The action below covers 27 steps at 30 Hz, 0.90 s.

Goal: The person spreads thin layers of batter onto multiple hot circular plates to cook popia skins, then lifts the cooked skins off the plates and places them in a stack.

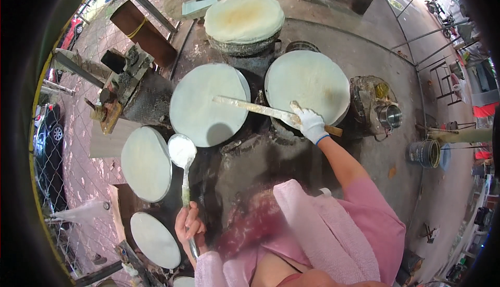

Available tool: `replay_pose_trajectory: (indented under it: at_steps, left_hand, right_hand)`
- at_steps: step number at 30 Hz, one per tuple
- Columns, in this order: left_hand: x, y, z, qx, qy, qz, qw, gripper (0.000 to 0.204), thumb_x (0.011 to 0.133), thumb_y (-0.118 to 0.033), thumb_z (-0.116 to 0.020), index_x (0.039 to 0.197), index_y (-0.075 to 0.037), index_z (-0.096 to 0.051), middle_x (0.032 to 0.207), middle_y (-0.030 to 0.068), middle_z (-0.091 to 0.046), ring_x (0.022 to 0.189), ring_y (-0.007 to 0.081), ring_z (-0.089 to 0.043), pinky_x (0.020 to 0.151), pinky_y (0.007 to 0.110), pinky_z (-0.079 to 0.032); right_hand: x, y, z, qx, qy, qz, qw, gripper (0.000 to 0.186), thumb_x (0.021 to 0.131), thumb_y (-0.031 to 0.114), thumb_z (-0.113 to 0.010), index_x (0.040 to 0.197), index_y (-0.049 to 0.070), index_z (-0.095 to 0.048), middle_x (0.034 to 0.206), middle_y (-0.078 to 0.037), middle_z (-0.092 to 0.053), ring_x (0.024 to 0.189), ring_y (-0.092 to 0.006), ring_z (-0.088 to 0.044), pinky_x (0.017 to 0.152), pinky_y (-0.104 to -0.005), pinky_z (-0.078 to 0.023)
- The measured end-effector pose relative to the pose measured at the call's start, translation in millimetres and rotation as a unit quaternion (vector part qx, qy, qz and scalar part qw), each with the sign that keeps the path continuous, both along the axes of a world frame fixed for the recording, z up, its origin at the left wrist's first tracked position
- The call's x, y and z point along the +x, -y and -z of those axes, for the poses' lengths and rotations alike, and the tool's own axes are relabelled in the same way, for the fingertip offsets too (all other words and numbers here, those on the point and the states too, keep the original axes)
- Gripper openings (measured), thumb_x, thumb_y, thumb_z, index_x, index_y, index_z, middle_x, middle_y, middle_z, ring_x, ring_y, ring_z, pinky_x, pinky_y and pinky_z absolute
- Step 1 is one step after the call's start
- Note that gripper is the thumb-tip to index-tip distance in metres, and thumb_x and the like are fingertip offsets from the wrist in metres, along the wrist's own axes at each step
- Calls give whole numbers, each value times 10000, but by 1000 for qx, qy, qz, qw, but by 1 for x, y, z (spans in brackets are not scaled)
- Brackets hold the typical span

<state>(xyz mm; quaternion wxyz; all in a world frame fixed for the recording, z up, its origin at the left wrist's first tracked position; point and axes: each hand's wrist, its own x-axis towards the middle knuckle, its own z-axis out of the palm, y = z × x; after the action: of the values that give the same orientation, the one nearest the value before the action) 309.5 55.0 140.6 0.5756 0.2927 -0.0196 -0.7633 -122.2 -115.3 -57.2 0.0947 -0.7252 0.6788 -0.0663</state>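
My left hand [190, 227] grips the handle of a long ladle, whose white, batter-coated head [182, 150] is beside the round pale sheet [143, 164] at left. My right hand [307, 122], in a white glove with a blue cuff, is closed on a long flat wooden stick [255, 109] coated with pale residue. The stick lies across or just over the middle pale sheet [203, 94] and the right round sheet [304, 79]; whether it touches them I cannot tell. A smaller pale round [155, 239] sits at lower left.
A stack of browned flat rounds [245, 14] stands at the back. A metal pot [389, 115] and oil container [382, 90] sit on a stand at right, near a bucket [424, 153]. A rusty cylinder [143, 34], blackened equipment [140, 102] and wire fence [62, 172] are at left.
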Motion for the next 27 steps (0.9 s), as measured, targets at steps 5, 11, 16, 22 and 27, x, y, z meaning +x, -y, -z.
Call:
replay_pose_trajectory:
  at_steps: [5, 11, 16, 22, 27]
  left_hand:
    - [-5, 27, 6, 17, 21, 13, 1000, 323, 1009, -198, -327, 1113, 78, -458, 617, -50, -391, 319, 9, -343, 338, 195, -228]
    - [7, 49, 12, 30, 77, 13, 996, 287, 1001, -200, -370, 1072, 46, -498, 614, -50, -390, 317, 12, -313, 343, 187, -229]
    - [18, 61, 31, -8, 107, 11, 994, 273, 982, -210, -425, 1047, 38, -521, 604, -50, -377, 321, 21, -300, 350, 194, -233]
    - [15, 57, 32, 31, 154, -77, 985, 244, 976, -202, -437, 1023, 13, -541, 607, -45, -379, 325, 28, -268, 348, 206, -230]
    - [-10, 34, 35, 29, 145, -170, 974, 228, 978, -189, -432, 1005, 9, -543, 598, -45, -365, 323, 31, -258, 323, 189, -186]
  right_hand:
    - [-30, 19, -25, -180, -13, -54, 982, 519, 786, 100, -531, 1293, 207, -541, 839, -39, -638, 775, -240, -609, 663, -394, -494]
    - [-72, 102, -168, -231, -7, -87, 969, 347, 850, 347, -575, 1153, 186, -624, 969, -114, -657, 841, -298, -631, 701, -397, -510]
    - [-56, 194, -280, -130, -172, -126, 968, 373, 833, 137, -498, 1185, 217, -593, 1021, -127, -648, 941, -326, -617, 792, -444, -496]
    - [-6, 313, -373, -225, -74, -116, 965, 368, 737, 231, -646, 1091, 130, -629, 976, -166, -656, 908, -341, -621, 805, -422, -491]
    - [-80, 449, -326, -222, 200, -8, 954, 430, 696, 299, -706, 995, -1, -633, 865, -156, -675, 768, -248, -640, 688, -371, -495]
